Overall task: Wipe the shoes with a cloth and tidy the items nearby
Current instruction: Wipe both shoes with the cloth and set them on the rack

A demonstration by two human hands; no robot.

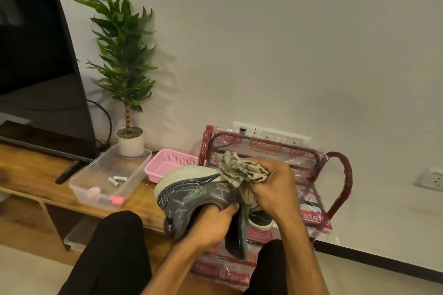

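A dark grey shoe (191,201) with a pale sole lies tipped on its side in front of me. My left hand (211,225) holds it from below, fingers tucked into its opening. My right hand (271,189) grips a bunched beige cloth (239,170) with dark stripes and presses it against the shoe's right end. A second dark shoe (261,220) with a white sole peeks out below my right hand, inside the rack. A dark strip of fabric (237,239) hangs under the held shoe.
A red-framed rack (340,179) wrapped in printed plastic stands against the wall. On the wooden bench (28,175) sit a clear tub (134,182) with batteries and small items, a pink basket (165,165), a potted plant (129,141) and a TV (36,67). My knees frame the bottom.
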